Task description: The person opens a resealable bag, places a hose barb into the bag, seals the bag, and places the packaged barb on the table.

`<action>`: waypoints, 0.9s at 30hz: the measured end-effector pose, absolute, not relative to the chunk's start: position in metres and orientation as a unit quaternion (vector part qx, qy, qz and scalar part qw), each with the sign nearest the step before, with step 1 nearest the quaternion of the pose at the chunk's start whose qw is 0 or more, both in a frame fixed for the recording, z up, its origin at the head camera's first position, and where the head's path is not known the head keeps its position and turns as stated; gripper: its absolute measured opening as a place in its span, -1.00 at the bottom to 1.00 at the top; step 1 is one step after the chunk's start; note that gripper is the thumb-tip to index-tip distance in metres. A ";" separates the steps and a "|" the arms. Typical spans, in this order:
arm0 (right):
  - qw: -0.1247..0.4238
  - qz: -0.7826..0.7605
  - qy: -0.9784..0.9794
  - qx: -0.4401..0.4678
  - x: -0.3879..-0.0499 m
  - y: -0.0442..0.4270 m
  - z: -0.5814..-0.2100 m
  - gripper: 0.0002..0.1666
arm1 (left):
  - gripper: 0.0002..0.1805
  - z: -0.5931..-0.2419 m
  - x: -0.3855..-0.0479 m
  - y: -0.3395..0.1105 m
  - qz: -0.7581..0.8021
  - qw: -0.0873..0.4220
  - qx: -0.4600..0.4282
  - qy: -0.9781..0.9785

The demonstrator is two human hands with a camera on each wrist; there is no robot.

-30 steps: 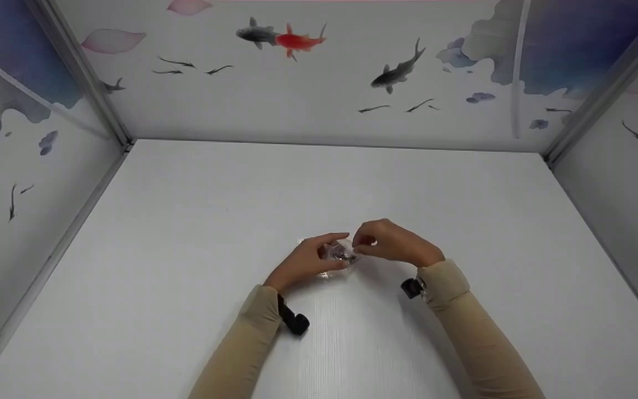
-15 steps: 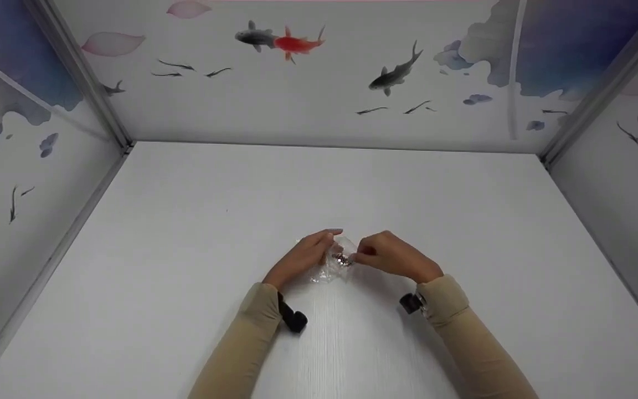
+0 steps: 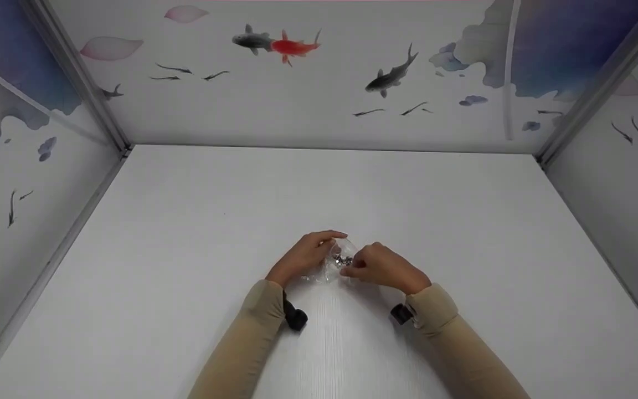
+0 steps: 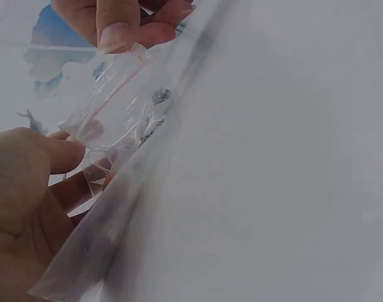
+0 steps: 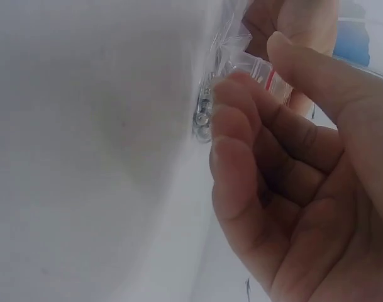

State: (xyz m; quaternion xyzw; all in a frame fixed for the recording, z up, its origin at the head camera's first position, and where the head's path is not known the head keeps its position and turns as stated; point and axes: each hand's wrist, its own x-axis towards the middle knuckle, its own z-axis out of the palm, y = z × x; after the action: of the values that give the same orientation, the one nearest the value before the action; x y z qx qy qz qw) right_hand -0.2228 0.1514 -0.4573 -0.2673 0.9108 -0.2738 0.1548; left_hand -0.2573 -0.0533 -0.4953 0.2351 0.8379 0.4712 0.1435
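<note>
A clear plastic zip bag (image 3: 331,271) with a red line lies near the middle of the white table. Small shiny metal balls (image 3: 342,260) show in it; in the right wrist view these balls (image 5: 204,118) cluster low in the bag. My left hand (image 3: 307,256) holds the bag from its left side; the left wrist view shows the plastic between the thumb (image 4: 66,155) and the fingers. My right hand (image 3: 382,267) is at the bag's right edge with curled fingers. Its thumb (image 4: 114,36) is at a bag corner, but whether it pinches the plastic is unclear.
Panels with painted fish (image 3: 291,47) and blue shapes enclose the white table (image 3: 214,183) at the back and both sides. Metal posts (image 3: 92,83) stand at the back corners. A black wrist camera (image 3: 296,320) sits under the left sleeve, another camera (image 3: 401,314) under the right.
My right hand has moved down and toward me along the bag's right edge. The left hand's fingers have shifted on the plastic, and more of the metal balls shows.
</note>
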 end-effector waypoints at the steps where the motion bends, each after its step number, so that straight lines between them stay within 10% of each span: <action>1: 0.154 -0.274 0.911 -0.268 -0.223 0.151 -0.457 -0.56 | -0.63 -0.495 -0.257 -0.052 0.467 0.135 0.237 0.841; 27: 0.073 -0.318 0.911 -0.251 -0.235 0.183 -0.442 -0.83 | -0.84 -0.480 -0.254 -0.053 0.494 0.012 0.151 0.856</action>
State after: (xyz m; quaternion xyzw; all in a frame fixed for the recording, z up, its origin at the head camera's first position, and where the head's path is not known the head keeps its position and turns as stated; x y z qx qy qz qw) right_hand -0.2351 0.1834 -0.4418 -0.2508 0.9113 -0.3183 0.0726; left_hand -0.2538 -0.0532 -0.4798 0.1511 0.8561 0.4940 0.0123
